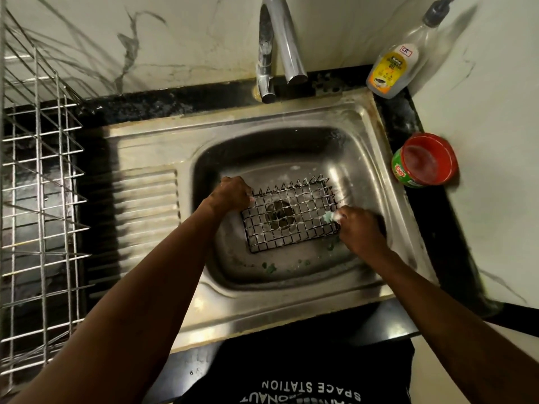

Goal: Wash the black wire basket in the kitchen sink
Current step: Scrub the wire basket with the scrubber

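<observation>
Kitchen sink of stainless steel, single basin (262,310), set in a black stone tabletop (434,225).

- **Item:** black rectangular wire basket (291,220), lying in the basin over the drain, between the two hands; pale foam on the mesh.
- **Left hand** (230,195): fingers curled round the basket's far-left corner.
- **Right hand** (358,228): fingers pinching a pale green scrub pad (329,216) against the basket's right edge.
- **Risk, as judged:** soapy wire may slip from the left fingers under scrubbing pressure, and the zigzag wire edge just beyond those fingers could nick skin.

We've got the steel sink (262,310), the black wire basket (291,225) down in its bowl over the drain; on the dark counter (404,118), a soap bottle (390,71) and a red tub (425,160).
</observation>
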